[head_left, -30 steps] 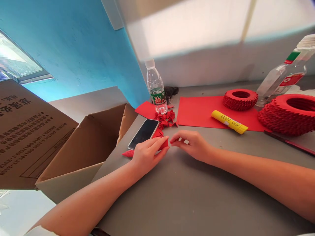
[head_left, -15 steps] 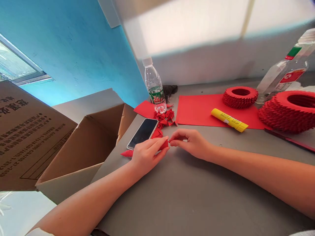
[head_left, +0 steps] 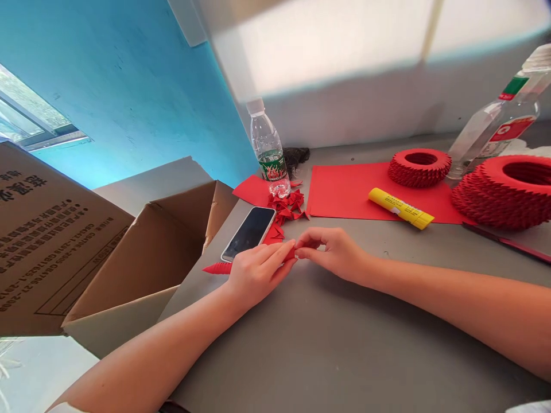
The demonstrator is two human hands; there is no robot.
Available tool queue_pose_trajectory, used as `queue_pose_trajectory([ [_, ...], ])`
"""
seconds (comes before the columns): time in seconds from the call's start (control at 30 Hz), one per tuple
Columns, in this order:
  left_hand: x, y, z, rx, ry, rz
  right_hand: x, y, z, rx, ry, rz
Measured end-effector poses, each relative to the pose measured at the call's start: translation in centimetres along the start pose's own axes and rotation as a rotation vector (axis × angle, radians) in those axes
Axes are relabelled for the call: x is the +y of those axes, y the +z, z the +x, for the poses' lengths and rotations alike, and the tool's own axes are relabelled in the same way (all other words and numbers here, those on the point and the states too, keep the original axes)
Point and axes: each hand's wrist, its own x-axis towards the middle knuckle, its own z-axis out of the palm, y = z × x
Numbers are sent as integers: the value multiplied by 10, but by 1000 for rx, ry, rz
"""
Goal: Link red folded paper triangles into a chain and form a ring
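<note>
Head view, pleated red piece [head_left: 216, 268]: rests on the grey table [head_left: 318, 344], tapered tail emerging past the left hand [head_left: 257, 269]; middle hidden, apparently one length.
Left fingers: pressed together over it, thumb below, clasping; presumably to steady the end facing the right hand [head_left: 333, 252].
Right fingers: index and thumb curled together at that end; whether they pinch a separate fold, cannot tell.
Folded red pieces [head_left: 289, 207]: heaped just beyond the hands, likely for short reach.
Phone [head_left: 248, 234]: flat, screen up, beside the heap, clear of the fingers.
Water bottle [head_left: 271, 158]: upright behind the heap.
Red sheet [head_left: 340, 192]: flat; glue stick [head_left: 400, 208] laid across its near edge, apparently within right-hand reach.
Pleated rings, two: smaller [head_left: 418, 178] on the sheet, larger [head_left: 491, 201] farther right.
Carton [head_left: 124, 314]: open, beside the table's left edge.
</note>
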Motion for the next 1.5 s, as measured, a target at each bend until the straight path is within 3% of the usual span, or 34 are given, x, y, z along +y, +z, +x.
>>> queue_pose_trajectory([
  [0.2, -2, 1, -1, 5, -70, 30, 4, -3, 6, -12, 97, 225],
  [0.33, -5, 2, -2, -3, -124, 62, 5, -9, 9, -90, 203, 314],
  [0.53, -7, 2, -5, -92, -53, 41, 3, -10, 8, -39, 222, 177],
  [0.73, -4, 3, -6, -134, -8, 32, 6, -5, 5, -106, 187, -26],
  [1.3, 0, 3, -4, -131, 7, 21, 8, -2, 6, -203, 180, -73],
  [1.4, -1, 3, -4, -143, -33, 33, 11, -9, 12, -119, 68, -226],
  [1.5, 0, 2, -3, -188, -49, 34, 25, -20, 22, 142, -167, -497],
])
